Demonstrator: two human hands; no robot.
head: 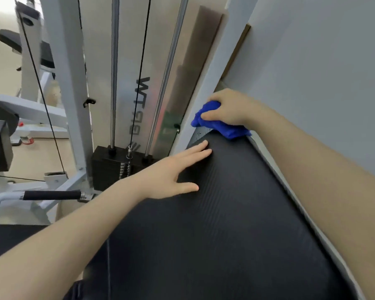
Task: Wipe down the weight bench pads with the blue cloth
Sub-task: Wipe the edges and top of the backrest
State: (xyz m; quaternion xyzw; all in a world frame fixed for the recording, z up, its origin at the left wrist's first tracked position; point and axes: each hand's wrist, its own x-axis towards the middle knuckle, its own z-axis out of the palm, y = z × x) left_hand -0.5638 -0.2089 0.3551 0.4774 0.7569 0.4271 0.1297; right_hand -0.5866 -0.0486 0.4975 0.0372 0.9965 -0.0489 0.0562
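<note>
A black ribbed bench pad (236, 213) fills the lower middle and right of the head view, rising away from me. At its far top edge my right hand (227, 107) grips a bunched blue cloth (223, 126) and holds it against the pad's upper end. My left hand (173, 169) lies flat on the pad's left side, fingers straight and spread, a little below the cloth.
A white cable machine frame (67, 83) with chrome guide rods (114, 72), a black cable and a black weight stack (117, 167) stands just left of the pad. A grey wall (312, 61) runs along the right. Another bench (11, 42) and a black-gripped handle (52, 195) are at left.
</note>
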